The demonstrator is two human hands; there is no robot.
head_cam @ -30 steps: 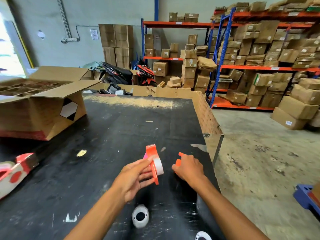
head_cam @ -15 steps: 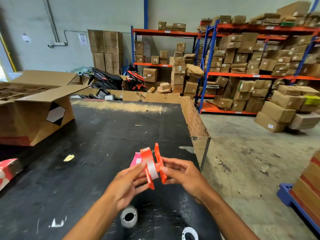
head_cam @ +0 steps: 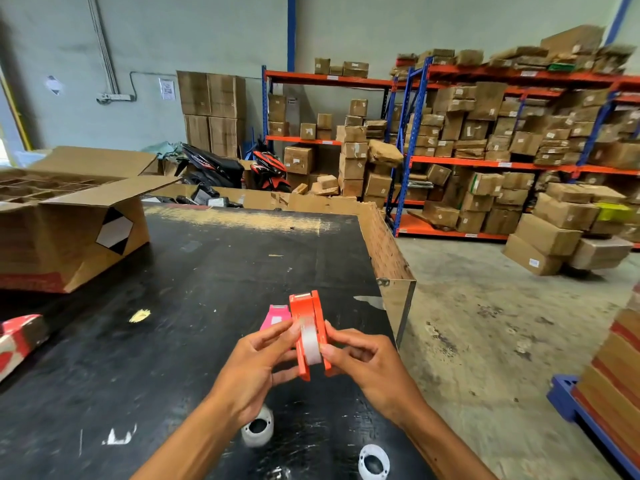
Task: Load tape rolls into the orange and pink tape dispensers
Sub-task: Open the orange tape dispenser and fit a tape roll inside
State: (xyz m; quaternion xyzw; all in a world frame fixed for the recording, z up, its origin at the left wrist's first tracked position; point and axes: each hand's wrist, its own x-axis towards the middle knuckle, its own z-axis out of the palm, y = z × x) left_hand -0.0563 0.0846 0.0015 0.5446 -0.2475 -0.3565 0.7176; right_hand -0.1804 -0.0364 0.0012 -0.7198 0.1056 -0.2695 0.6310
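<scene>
Held upright above the table, the orange dispenser is clamped between the left hand and right hand, its tape roll edge-on between the shells; the pink dispenser sits just behind-left.

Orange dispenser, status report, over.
Both hands, left and right, grip the orange dispenser, roll seated between its halves. Pink dispenser behind, unloaded as far as visible. Two spare rolls on table, nothing blocking.
</scene>
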